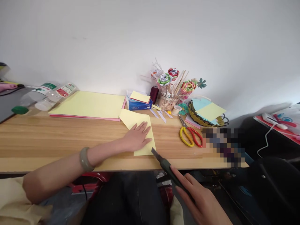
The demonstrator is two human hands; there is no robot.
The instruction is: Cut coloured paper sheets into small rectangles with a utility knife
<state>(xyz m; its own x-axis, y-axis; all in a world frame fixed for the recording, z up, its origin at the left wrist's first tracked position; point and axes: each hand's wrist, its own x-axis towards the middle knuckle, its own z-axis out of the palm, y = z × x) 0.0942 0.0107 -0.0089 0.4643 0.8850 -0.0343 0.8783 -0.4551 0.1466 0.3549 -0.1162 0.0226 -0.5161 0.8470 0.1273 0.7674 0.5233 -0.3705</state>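
Observation:
My left hand [137,137] lies flat with fingers spread on a folded sheet of yellow paper [142,151], pressing it to the wooden table. In my right hand [198,193] is a dark green utility knife [167,165], its fingers wrapped along the handle. The blade points up and left, and its tip is at the paper's lower right corner; whether it touches the paper I cannot tell. Part of the paper is hidden under my left hand.
Scissors [190,132] with yellow and red handles lie right of the paper. Behind stand a blue tissue pack [139,105], paper flowers [164,79] and a basket [195,116] holding coloured paper. A stack of large sheets [91,104] and plastic bottles [52,95] are at the left. The table's front edge [112,167] runs near both hands.

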